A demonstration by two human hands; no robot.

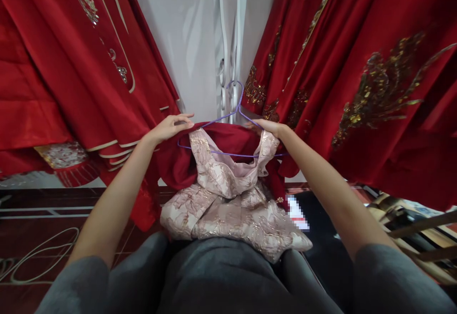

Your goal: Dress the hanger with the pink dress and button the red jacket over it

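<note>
A small pink brocade dress (228, 199) hangs on a thin purple wire hanger (233, 114), its skirt resting on my grey-clad lap. A dark red cloth (228, 135) lies over the hanger behind the dress. My left hand (171, 127) pinches the red cloth at the hanger's left shoulder, fingers closed on the fabric. At the hanger's right shoulder, my right hand (269, 127) grips the dress strap and the wire together.
Red embroidered garments hang on the left (71, 66) and on the right (374, 80), with a white wall (193, 42) between them. A pale cord (39, 252) loops on the dark red floor at left. Wooden items (421, 238) lie at lower right.
</note>
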